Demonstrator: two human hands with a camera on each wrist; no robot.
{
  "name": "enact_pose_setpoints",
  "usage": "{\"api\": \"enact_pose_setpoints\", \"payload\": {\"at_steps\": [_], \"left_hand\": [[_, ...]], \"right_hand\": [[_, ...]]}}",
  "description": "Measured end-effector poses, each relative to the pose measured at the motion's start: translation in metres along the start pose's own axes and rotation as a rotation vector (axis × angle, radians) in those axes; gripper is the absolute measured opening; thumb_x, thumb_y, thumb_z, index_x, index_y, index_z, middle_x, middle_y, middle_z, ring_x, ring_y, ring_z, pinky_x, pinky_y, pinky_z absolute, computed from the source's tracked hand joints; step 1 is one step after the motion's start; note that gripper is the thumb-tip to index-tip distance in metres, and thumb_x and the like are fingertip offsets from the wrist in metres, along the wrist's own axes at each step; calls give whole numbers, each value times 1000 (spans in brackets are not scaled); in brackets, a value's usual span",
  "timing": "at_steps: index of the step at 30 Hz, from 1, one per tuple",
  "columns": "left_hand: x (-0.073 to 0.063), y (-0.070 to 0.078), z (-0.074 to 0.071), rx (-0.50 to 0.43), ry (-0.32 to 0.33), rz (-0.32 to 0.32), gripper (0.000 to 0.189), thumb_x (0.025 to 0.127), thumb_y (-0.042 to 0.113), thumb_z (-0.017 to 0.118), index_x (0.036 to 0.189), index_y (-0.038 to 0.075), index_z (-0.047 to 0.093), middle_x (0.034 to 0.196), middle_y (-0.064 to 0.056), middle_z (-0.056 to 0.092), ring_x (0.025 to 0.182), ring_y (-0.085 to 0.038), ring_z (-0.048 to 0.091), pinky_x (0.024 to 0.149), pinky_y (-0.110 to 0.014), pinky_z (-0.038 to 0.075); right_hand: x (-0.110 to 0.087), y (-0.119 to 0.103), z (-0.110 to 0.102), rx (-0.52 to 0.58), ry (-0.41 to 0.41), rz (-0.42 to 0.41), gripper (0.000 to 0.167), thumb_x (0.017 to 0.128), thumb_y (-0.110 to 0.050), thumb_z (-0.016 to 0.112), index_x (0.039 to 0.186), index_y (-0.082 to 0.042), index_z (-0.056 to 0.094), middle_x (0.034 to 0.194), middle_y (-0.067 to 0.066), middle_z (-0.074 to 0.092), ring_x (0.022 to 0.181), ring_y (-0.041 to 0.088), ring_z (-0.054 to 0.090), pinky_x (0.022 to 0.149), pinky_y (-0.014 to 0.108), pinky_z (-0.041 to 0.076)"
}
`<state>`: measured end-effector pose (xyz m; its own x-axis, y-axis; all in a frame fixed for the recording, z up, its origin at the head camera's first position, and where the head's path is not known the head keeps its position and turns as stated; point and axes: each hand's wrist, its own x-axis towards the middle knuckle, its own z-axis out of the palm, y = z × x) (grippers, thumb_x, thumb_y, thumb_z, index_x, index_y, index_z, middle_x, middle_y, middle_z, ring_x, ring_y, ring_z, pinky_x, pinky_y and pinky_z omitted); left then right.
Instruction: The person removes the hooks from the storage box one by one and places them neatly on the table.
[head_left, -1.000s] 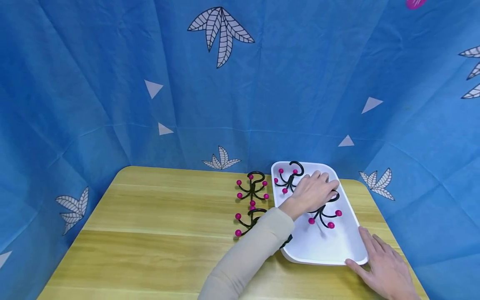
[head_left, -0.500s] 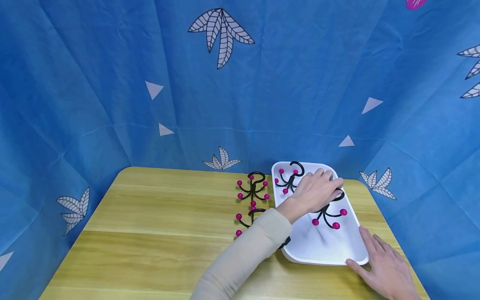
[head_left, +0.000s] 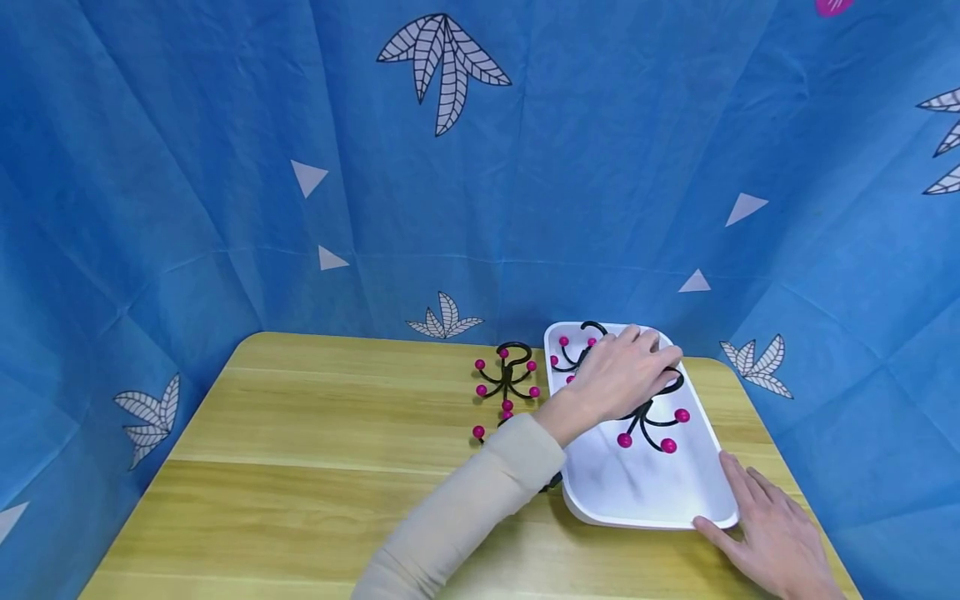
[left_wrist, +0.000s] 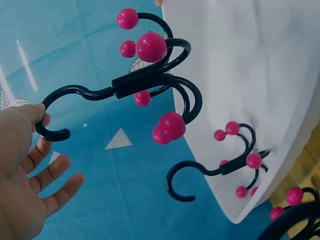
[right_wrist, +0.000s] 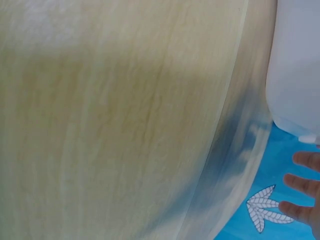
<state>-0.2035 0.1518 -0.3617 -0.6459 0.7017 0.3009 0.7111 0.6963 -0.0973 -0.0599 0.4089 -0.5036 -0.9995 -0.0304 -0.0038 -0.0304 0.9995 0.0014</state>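
Observation:
My left hand (head_left: 626, 371) is over the white tray (head_left: 660, 500), its thumb and index finger pinching the curved end of a black multi-prong hanging hook with pink ball tips (left_wrist: 137, 82). In the left wrist view the other fingers are spread apart from it. The held hook (head_left: 645, 412) hangs above the tray's floor. A second hook of the same kind (left_wrist: 235, 167) lies in the tray's far left part, partly hidden by my hand in the head view. My right hand (head_left: 776, 533) rests at the tray's near right corner, thumb and fingers extended along its rim.
Left of the tray, another such hook (head_left: 506, 375) lies on the wooden table (head_left: 322, 467). A further one (head_left: 478, 432) is mostly covered by my left sleeve (head_left: 465, 500). A blue patterned curtain (head_left: 495, 208) hangs behind the table and at its sides.
My left hand and the held hook shifted slightly right, then back left and up a little. The left forearm has moved left, covering more of the nearer table hook. The right hand stays put.

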Motion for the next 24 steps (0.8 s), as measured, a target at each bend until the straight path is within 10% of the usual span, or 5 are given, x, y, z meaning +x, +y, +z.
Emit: {"api": "enact_pose_setpoints", "payload": {"at_steps": [24], "left_hand": [[-42,-51,-39,-68,171,10,25,111,46,50,120,32,68,98,9,60,87,-10,53,65,-20,44]], "right_hand": [[-1,2,1,31,35,-25,113,91,-77,62,163,2,26,148,39,51,132,60,51,103,73,47]]}}
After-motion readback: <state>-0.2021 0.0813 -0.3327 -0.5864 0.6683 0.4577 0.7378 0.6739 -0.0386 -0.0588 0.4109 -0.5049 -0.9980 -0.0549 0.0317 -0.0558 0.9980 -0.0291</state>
